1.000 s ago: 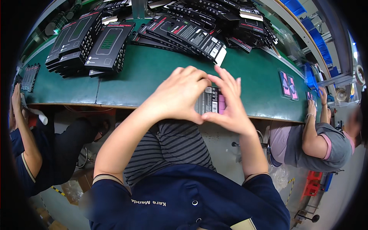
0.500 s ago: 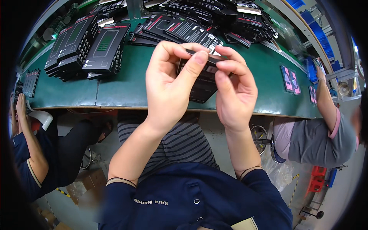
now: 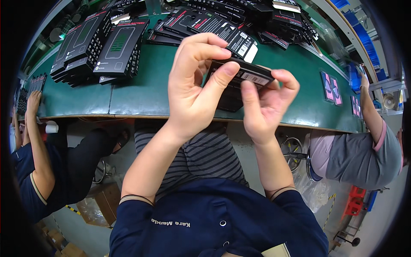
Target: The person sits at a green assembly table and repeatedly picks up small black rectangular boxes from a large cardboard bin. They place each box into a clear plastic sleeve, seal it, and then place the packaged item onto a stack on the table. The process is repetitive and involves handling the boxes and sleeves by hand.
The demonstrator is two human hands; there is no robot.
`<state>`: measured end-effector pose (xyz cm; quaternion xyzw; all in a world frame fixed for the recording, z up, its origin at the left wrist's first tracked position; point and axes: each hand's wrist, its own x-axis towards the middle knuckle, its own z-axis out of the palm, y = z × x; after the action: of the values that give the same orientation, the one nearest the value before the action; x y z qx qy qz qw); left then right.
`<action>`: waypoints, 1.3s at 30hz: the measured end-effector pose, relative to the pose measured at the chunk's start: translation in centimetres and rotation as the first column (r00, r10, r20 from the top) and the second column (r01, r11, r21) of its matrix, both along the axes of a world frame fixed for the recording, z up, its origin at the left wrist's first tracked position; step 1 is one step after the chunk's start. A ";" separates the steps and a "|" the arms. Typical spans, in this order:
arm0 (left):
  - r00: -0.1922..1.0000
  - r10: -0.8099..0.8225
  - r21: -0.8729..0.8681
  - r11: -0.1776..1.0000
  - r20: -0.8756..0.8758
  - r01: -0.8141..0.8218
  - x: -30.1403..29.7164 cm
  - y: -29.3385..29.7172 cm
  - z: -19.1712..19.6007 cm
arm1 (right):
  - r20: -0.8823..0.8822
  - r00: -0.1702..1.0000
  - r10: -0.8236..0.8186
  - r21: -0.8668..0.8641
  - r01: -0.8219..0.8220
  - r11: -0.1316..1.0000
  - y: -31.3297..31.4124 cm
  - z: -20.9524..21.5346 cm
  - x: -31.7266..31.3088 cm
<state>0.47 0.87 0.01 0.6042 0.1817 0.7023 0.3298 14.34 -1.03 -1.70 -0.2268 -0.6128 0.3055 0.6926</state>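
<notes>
A flat black carton (image 3: 230, 95) is held tilted above the near part of the green table. My left hand (image 3: 190, 92) is closed on its left end, with the thumb on the near side and the fingers curled over the top. Around the carton's right end is my right hand (image 3: 267, 112), its thumb by a pale barcode label (image 3: 255, 79) and a finger at the corner. The right hand's other fingers are partly hidden behind the carton. Just beyond my hands lies a fanned group of similar black cartons (image 3: 214, 28).
Black cartons (image 3: 122, 49) stand in stacks at the left of the green table (image 3: 145, 96). A loose heap (image 3: 289, 23) lies at the far right. Pink packs (image 3: 332, 88) sit further right. One person (image 3: 40, 167) works at my left, another (image 3: 355, 158) at my right.
The carton has turned and shifted right, so its narrow labelled side now shows. My right hand has moved a little right and its fingers have spread along the carton's end.
</notes>
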 end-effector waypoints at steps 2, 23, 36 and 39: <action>0.999 0.009 0.004 1.000 -0.035 -0.009 -0.4 0.2 0.2 | 0.102 0.995 -0.007 -0.001 0.007 1.000 0.3 -0.7 0.3; 0.959 -0.063 -0.655 0.718 0.277 0.237 -2.9 -2.3 1.9 | 0.408 0.864 -0.296 0.418 0.112 0.901 -2.3 1.2 -0.7; -0.114 0.473 0.466 0.749 -0.874 -0.471 -12.7 2.1 5.7 | 0.789 0.220 -0.574 0.452 0.426 0.784 5.8 0.2 3.7; -0.385 0.321 0.491 0.699 -0.865 -0.520 -11.4 2.4 4.4 | 0.784 0.304 -0.541 0.468 0.282 0.838 3.9 -0.2 5.2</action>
<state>-10.95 3.22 4.36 0.7603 0.6218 0.0535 -0.1803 19.59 2.87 -1.95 -0.4165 -0.8355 -0.1296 0.3342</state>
